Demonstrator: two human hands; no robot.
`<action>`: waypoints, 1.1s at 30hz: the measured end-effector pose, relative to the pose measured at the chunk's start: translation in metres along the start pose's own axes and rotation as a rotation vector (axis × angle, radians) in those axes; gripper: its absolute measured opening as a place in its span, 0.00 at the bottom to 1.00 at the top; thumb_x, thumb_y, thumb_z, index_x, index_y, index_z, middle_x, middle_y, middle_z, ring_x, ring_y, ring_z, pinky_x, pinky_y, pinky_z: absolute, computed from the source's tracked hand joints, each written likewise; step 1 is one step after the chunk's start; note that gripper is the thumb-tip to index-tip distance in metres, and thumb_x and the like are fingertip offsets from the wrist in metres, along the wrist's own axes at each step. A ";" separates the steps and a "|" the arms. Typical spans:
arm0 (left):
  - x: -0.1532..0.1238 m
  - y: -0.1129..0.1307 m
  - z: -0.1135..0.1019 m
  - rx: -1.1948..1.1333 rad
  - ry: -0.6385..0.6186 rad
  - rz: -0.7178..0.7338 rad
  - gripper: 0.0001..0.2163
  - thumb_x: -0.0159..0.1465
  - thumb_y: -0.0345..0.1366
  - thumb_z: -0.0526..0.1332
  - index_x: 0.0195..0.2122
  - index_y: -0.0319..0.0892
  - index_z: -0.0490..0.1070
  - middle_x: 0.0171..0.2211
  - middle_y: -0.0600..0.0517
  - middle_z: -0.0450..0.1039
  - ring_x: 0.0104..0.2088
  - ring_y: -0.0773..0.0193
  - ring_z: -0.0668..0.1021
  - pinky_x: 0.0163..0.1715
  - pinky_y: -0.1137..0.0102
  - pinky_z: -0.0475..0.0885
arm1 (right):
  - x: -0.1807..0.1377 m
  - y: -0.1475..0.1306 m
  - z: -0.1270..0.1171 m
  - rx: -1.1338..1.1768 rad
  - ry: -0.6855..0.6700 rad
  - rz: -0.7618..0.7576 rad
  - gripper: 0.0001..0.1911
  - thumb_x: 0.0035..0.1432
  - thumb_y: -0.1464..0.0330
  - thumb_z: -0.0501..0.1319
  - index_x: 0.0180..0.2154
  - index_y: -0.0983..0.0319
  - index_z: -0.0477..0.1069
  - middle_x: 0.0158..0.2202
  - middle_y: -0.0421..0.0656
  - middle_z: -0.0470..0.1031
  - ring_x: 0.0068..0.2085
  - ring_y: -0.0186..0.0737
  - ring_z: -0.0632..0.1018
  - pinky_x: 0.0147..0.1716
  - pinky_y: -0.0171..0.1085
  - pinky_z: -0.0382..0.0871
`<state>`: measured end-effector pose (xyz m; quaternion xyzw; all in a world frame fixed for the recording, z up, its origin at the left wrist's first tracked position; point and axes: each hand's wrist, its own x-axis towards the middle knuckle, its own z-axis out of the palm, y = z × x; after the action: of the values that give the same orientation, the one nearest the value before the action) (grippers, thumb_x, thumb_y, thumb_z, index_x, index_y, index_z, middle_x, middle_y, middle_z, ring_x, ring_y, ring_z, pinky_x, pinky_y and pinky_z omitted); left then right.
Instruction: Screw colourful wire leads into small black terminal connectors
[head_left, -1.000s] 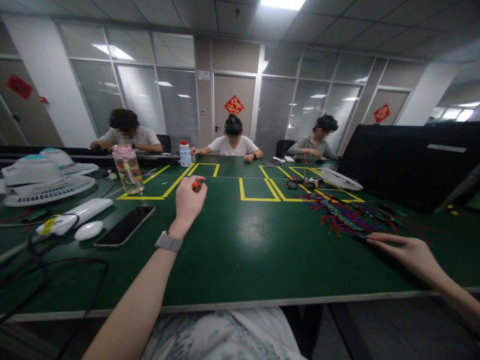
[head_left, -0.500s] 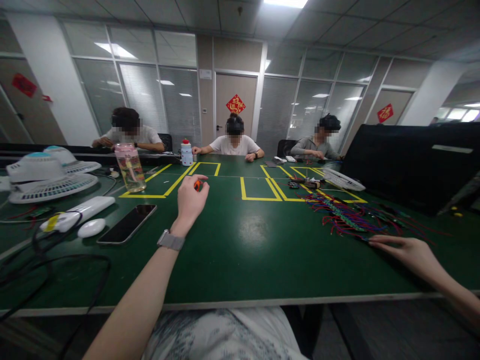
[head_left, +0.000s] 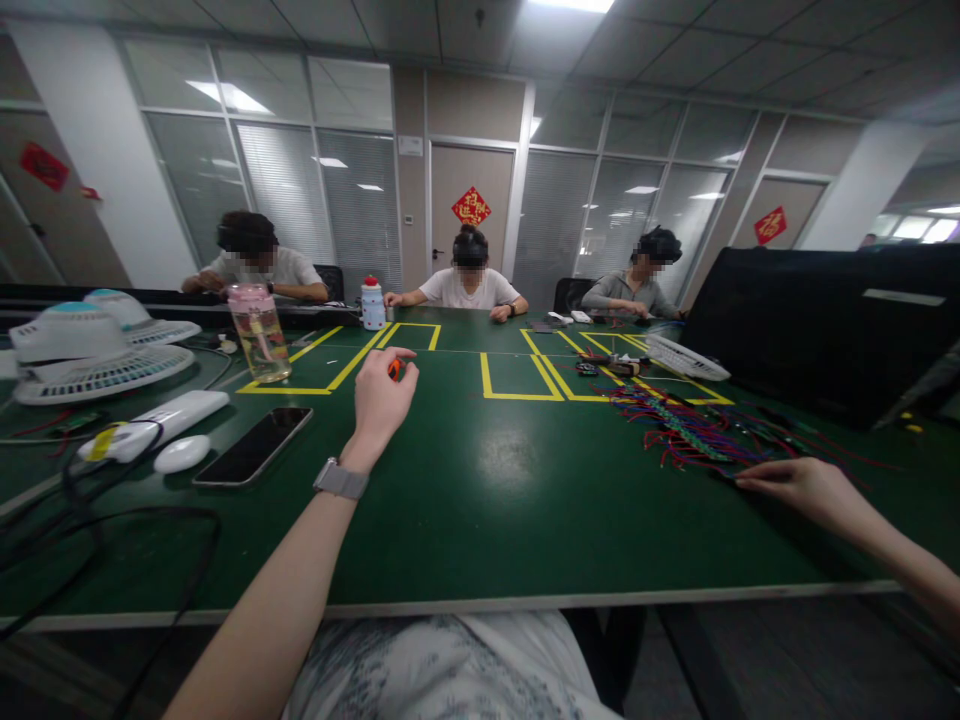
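Pinching small orange object [head_left: 393, 369] – left hand [head_left: 379, 400], right hand [head_left: 799, 488] seemingly loose-gripped touching cords [head_left: 686, 428]

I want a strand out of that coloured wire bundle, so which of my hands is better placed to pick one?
Right. Your right hand lies with its fingertips at the near edge of the wire bundle. Your left hand is far across the green table and already pinches a small orange object.

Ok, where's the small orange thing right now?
In the head view, the small orange thing is pinched in the left hand, centre-left over the green table, just before the yellow tape boxes.
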<state>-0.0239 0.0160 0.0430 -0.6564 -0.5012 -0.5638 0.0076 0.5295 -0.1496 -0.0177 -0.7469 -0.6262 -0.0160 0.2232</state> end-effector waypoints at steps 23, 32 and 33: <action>0.000 -0.002 0.001 0.002 -0.005 0.007 0.08 0.59 0.34 0.57 0.36 0.44 0.75 0.35 0.50 0.72 0.36 0.60 0.74 0.41 0.67 0.69 | -0.007 -0.006 -0.005 -0.020 -0.042 0.192 0.07 0.41 0.62 0.71 0.26 0.57 0.83 0.30 0.45 0.82 0.34 0.49 0.81 0.32 0.35 0.69; 0.000 -0.004 0.001 0.000 -0.013 0.022 0.08 0.59 0.35 0.58 0.37 0.43 0.75 0.36 0.50 0.72 0.36 0.61 0.74 0.41 0.67 0.69 | -0.005 -0.001 -0.006 -0.048 -0.044 0.126 0.11 0.42 0.58 0.69 0.26 0.58 0.83 0.29 0.47 0.82 0.32 0.50 0.81 0.27 0.36 0.68; 0.000 -0.005 0.001 -0.002 -0.013 0.023 0.08 0.59 0.35 0.58 0.37 0.43 0.75 0.36 0.50 0.72 0.36 0.61 0.74 0.40 0.67 0.69 | -0.005 0.000 -0.006 -0.053 -0.050 0.124 0.12 0.42 0.58 0.69 0.27 0.58 0.83 0.29 0.47 0.82 0.32 0.50 0.81 0.27 0.36 0.68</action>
<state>-0.0261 0.0189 0.0400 -0.6659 -0.4929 -0.5599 0.0102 0.5297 -0.1563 -0.0139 -0.7900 -0.5835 -0.0003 0.1882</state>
